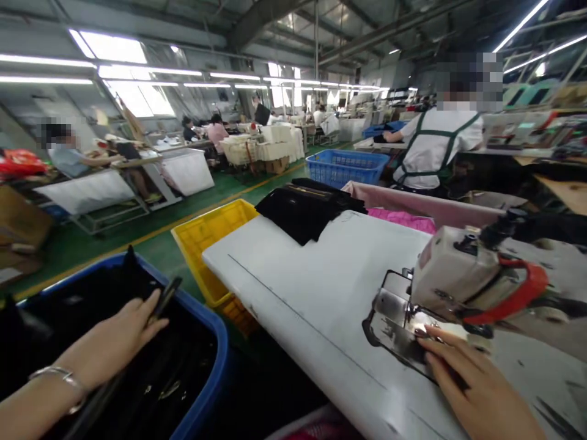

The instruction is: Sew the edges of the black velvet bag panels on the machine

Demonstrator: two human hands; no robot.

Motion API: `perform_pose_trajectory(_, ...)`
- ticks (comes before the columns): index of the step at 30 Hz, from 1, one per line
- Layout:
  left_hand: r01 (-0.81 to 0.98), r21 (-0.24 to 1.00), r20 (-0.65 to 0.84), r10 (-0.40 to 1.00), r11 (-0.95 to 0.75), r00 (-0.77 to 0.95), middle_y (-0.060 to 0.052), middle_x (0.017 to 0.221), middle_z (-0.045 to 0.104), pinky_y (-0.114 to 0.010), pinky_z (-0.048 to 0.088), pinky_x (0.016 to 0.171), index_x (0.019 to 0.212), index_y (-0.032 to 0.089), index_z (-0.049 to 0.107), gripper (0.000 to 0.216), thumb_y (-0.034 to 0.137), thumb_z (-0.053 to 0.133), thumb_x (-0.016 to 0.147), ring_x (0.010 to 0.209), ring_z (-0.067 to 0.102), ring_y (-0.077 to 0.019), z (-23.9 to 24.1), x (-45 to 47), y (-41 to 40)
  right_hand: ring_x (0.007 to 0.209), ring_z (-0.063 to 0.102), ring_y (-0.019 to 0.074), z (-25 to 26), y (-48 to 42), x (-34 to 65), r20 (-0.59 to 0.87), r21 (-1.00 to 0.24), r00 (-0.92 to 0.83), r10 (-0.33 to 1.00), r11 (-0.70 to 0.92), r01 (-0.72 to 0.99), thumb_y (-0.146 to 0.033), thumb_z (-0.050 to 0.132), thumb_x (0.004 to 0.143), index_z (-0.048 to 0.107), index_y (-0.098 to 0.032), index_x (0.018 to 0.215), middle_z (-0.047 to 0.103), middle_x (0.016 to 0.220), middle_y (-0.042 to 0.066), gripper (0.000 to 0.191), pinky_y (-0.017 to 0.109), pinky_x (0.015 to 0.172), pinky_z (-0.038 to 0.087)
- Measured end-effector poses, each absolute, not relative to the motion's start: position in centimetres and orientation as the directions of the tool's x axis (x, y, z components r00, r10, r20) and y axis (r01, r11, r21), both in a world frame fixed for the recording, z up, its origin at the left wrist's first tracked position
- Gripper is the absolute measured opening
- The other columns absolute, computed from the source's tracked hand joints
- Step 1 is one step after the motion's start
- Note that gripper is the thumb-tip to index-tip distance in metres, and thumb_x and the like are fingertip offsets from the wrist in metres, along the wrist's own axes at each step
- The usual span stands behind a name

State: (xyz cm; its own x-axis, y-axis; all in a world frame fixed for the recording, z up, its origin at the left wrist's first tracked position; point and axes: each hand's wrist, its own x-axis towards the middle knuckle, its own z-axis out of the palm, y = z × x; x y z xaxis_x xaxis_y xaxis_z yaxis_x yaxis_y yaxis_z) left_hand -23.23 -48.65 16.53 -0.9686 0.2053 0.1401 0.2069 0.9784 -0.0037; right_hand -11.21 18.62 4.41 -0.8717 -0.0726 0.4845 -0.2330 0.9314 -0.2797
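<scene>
My left hand [120, 333], with a bangle at the wrist, is closed on a dark fabric strip [169, 294] above a blue bin [219, 342] of black fabric pieces [151, 385]. The strip's end sticks up past my fingers; its lower part trails toward the bottom left. On the white table [293, 287], my right hand [479, 385] lies beside the metal plate [397, 327] of a sewing machine [452, 269] with a red part. Its fingers are stretched out, the tips close under the needle area. No fabric shows under them.
A stack of black fabric [307, 205] lies at the table's far end. A yellow crate [217, 229] stands beside it, with a blue basket [346, 166] beyond. A co-worker [440, 143] in green straps sits with their back to me. Other people work at the left.
</scene>
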Motion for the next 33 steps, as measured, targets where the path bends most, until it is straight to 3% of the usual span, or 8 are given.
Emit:
perform_pose_trajectory(3,0.195,0.010,0.104,0.193,0.981,-0.976,-0.015,0.108,0.078,-0.050,0.062,0.082,0.115,0.020,0.076,0.050,0.054,0.049,0.090,0.093,0.076,-0.0391,14.0,-22.8,-48.4,0.112,0.071,0.0309,4.2,18.9,-11.4,0.494,-0.233,-0.862,-0.109,0.939,-0.253,-0.042,0.053,0.102,0.076,-0.026,0.117,0.074,0.127,0.010,0.031,0.048,0.103,0.057)
perform_pose_trajectory(9,0.454,0.079,0.274,0.418,0.887,-0.866,-0.014,0.124,0.072,-0.052,0.048,0.111,0.128,0.019,0.070,0.050,0.050,0.043,0.101,0.117,0.067,-0.0340,12.6,-31.4,-39.4,0.116,0.071,0.0309,4.6,16.9,-11.2,0.533,-0.153,-0.843,-0.072,0.972,-0.180,-0.040,0.047,0.106,0.075,-0.024,0.116,0.072,0.132,0.011,0.033,0.052,0.103,0.058)
perform_pose_trajectory(12,0.613,0.085,0.373,0.545,0.785,-0.750,-0.014,0.133,0.069,-0.053,0.044,0.116,0.131,0.018,0.069,0.046,0.047,0.045,0.104,0.127,0.061,-0.0323,12.7,-37.2,-31.4,0.111,0.074,0.0290,4.9,16.1,-11.4,0.557,-0.101,-0.826,-0.083,0.981,-0.167,-0.035,0.049,0.106,0.075,-0.026,0.113,0.075,0.127,0.009,0.029,0.049,0.097,0.062)
perform_pose_trajectory(16,0.726,0.056,0.449,0.632,0.685,-0.631,-0.014,0.156,0.051,-0.061,0.042,0.116,0.145,0.020,0.055,0.051,0.044,0.064,0.101,0.141,0.051,-0.0344,12.7,-43.8,-21.5,0.107,0.077,0.0277,5.4,15.8,-11.6,0.566,-0.058,-0.817,-0.111,0.983,-0.174,-0.024,0.052,0.102,0.075,-0.028,0.113,0.077,0.124,0.007,0.025,0.046,0.092,0.066)
perform_pose_trajectory(22,0.764,0.028,0.436,0.680,0.645,-0.590,-0.012,0.142,0.061,-0.055,0.054,0.105,0.134,0.018,0.062,0.040,0.037,0.068,0.099,0.126,0.062,-0.0304,12.7,-48.5,-16.9,0.105,0.078,0.0256,5.9,16.1,-11.7,0.569,-0.060,-0.810,-0.142,0.975,-0.214,-0.015,0.058,0.094,0.074,-0.028,0.113,0.078,0.121,0.006,0.028,0.038,0.086,0.068)
perform_pose_trajectory(27,0.702,0.033,0.451,0.617,0.711,-0.645,-0.009,0.122,0.068,-0.047,0.059,0.094,0.123,0.016,0.065,0.029,0.036,0.066,0.101,0.106,0.069,-0.0238,16.0,-49.0,-18.3,0.104,0.077,0.0245,6.1,15.2,-11.8,0.562,-0.185,-0.825,-0.063,0.962,-0.200,-0.010,0.054,0.094,0.073,-0.028,0.110,0.077,0.121,0.007,0.030,0.037,0.088,0.066)
perform_pose_trajectory(31,0.704,0.047,0.472,0.606,0.708,-0.641,-0.012,0.112,0.068,-0.047,0.054,0.097,0.112,0.014,0.068,0.027,0.032,0.049,0.106,0.104,0.066,-0.0265,20.3,-45.4,-17.9,0.106,0.075,0.0254,6.4,14.7,-11.5,0.518,-0.284,-0.855,0.013,0.946,-0.157,-0.010,0.052,0.096,0.072,-0.027,0.110,0.075,0.123,0.008,0.030,0.040,0.090,0.065)
perform_pose_trajectory(33,0.772,0.074,0.420,0.682,0.631,-0.598,-0.010,0.106,0.069,-0.039,0.055,0.093,0.107,0.017,0.070,0.033,0.038,0.046,0.106,0.099,0.067,-0.0248,20.9,-41.6,-17.3,0.106,0.074,0.0255,7.1,14.4,-11.3,0.490,-0.320,-0.871,0.030,0.936,-0.148,-0.010,0.052,0.098,0.072,-0.026,0.112,0.076,0.121,0.008,0.029,0.042,0.092,0.063)
